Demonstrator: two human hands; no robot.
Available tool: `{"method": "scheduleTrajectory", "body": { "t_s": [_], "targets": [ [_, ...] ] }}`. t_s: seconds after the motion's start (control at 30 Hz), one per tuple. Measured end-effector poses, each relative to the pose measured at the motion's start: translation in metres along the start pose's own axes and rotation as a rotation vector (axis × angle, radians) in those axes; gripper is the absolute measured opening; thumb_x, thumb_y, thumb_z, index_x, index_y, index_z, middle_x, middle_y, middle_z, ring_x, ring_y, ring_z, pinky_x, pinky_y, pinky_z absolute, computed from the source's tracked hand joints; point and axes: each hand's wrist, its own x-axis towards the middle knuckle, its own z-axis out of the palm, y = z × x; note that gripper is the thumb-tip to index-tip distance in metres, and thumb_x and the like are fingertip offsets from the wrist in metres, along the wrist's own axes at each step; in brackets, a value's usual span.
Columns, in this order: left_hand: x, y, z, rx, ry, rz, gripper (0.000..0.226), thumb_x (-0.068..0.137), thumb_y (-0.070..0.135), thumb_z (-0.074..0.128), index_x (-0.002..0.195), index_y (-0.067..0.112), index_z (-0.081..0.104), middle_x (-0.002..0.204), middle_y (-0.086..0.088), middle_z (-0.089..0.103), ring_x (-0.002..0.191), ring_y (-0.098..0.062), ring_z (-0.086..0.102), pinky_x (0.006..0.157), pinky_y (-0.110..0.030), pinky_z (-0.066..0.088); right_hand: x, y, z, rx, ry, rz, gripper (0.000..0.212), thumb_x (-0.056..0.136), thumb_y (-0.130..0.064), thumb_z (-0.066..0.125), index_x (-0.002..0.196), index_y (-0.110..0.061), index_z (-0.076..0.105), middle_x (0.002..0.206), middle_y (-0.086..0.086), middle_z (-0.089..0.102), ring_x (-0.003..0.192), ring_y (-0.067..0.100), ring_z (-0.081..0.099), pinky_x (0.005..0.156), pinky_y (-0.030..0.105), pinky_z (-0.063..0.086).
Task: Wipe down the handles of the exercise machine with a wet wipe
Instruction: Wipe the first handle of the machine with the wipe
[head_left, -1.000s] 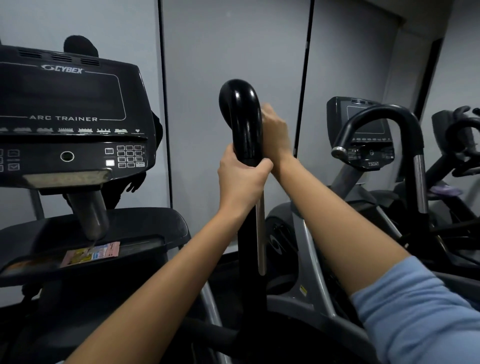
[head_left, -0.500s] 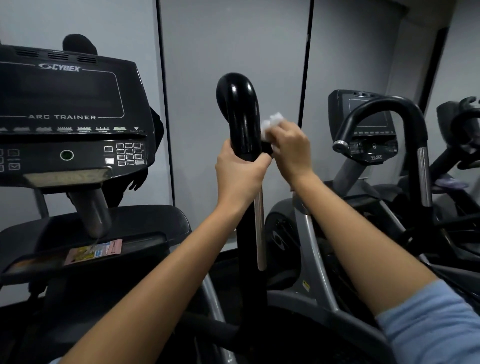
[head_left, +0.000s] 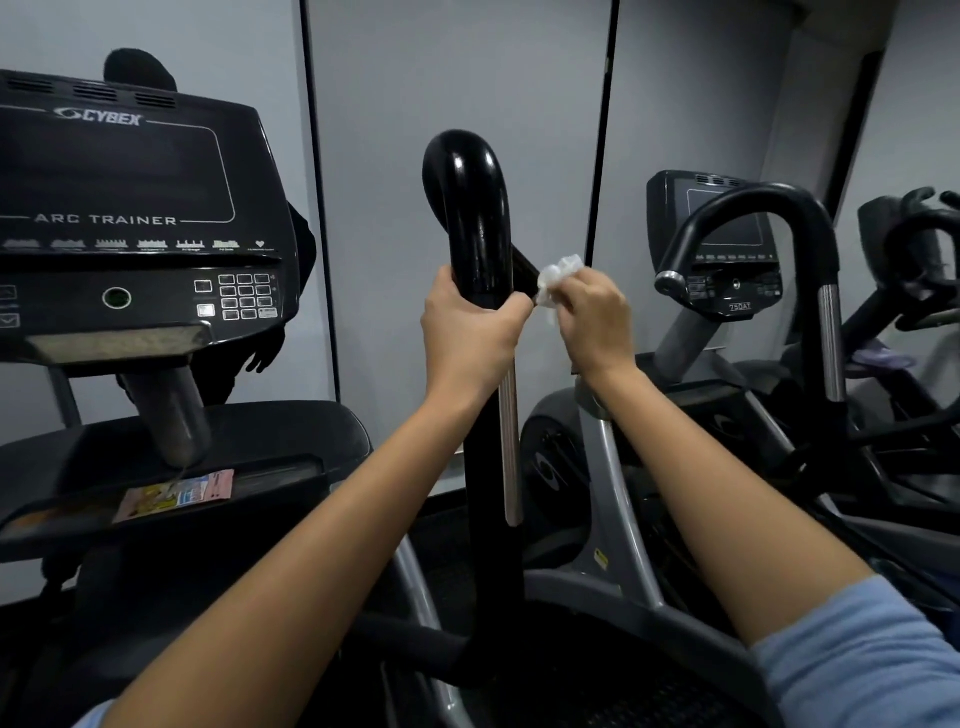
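Observation:
A glossy black handle (head_left: 472, 208) of the exercise machine rises upright in the middle and curves over at its top. My left hand (head_left: 467, 332) is wrapped around the handle's shaft just below the curve. My right hand (head_left: 592, 317) is to the right of the handle, a little apart from it, pinching a crumpled white wet wipe (head_left: 558, 275). The wipe sticks out above my fingers, close to my left fingertips and to a short black part jutting from the handle's right side.
The machine's black console (head_left: 130, 218) with a keypad stands at the left, over a tray (head_left: 291, 431) holding a coloured card. A second machine with a curved black handle (head_left: 753, 208) and its own console stands at the right. Grey wall panels are behind.
My right hand has come off the back of the handle and moved down and to the right, bringing the wipe into view. My left hand has kept its grip on the shaft.

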Motion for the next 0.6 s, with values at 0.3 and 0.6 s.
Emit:
{"method": "scheduleTrajectory", "body": {
  "t_s": [0.3,0.6],
  "targets": [
    [0.002,-0.001,0.000,-0.001,0.004,0.026,0.018,0.070,0.009,0.063,0.077,0.021,0.052,0.068,0.001,0.057,0.073,-0.030,0.063,0.068,-0.043,0.056,0.020,-0.027,0.032,-0.004,-0.029,-0.072,0.033,0.084,0.002,0.057,0.109,-0.019,0.061,0.096,0.000,0.063,0.061,0.010,0.045,0.055,0.028,0.049],
    [-0.002,0.003,0.000,-0.026,0.000,0.015,0.024,0.068,0.012,0.066,0.069,0.027,0.047,0.063,0.005,0.054,0.067,-0.022,0.060,0.069,-0.044,0.054,0.000,-0.005,0.005,0.108,0.120,0.044,0.018,0.086,0.004,0.050,0.082,-0.006,0.064,0.069,0.008,0.062,0.058,0.015,0.047,0.055,0.024,0.031]
  ]
}}
